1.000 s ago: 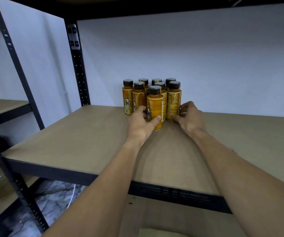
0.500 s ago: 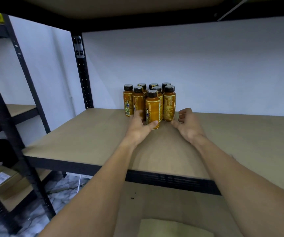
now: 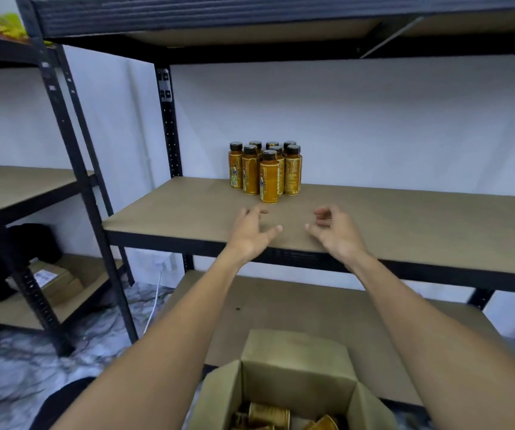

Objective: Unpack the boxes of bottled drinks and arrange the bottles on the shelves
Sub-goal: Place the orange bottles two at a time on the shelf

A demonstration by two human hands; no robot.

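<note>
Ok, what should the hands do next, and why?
Probably reach down into the box for more. Both the left hand and right hand are empty and clear of the bottles standing on the shelf, and the open box holds more.

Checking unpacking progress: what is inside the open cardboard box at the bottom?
The box holds several golden bottles, apparently lying on their sides. How many remain cannot be told: the box walls and the picture's edge hide the rest.
</note>
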